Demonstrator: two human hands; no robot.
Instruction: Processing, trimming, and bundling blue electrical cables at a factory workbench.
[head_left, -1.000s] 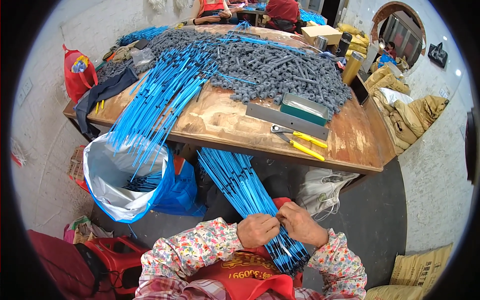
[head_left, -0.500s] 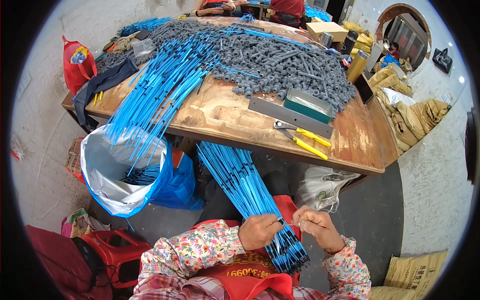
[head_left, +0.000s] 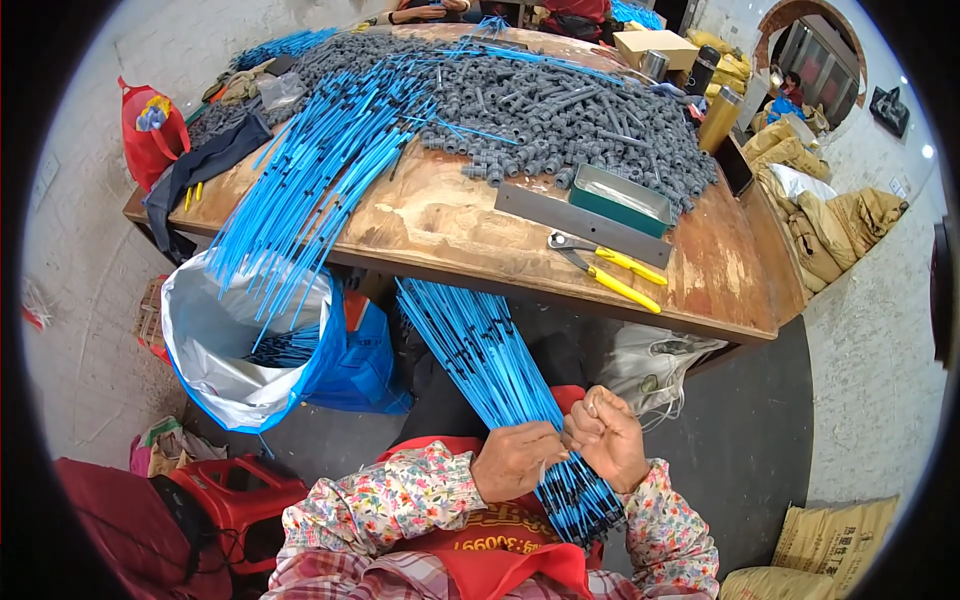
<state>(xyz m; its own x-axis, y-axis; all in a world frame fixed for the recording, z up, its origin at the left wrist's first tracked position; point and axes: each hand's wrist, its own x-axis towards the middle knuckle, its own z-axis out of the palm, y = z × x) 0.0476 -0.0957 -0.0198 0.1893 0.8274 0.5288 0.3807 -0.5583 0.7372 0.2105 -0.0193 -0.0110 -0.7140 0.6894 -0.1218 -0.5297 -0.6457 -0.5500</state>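
A long bundle of thin blue tubes [head_left: 500, 375] with black pieces along them slants across my lap, its black-tipped end toward me. My left hand [head_left: 517, 461] is closed over the near part of the bundle, and a short bit of a thin whitish tie [head_left: 543, 468] shows by its fingers. Close against it, my right hand [head_left: 608, 437] makes a tight fist at the bundle's right side. The fingers hide most of the tie and how it runs round the tubes.
Over the table [head_left: 430, 225] edge hang more loose blue tubes [head_left: 310, 190], above an open blue-and-white bag [head_left: 245, 375]. Grey plastic fittings [head_left: 580, 120] lie heaped behind yellow-handled pliers [head_left: 610, 272], a metal bar and a green tray [head_left: 622, 205]. A red stool [head_left: 235, 500] stands left.
My hands have come together over the bundle; a small gap with a whitish strand lay between them before. The right hand has moved left and closed into a tighter fist.
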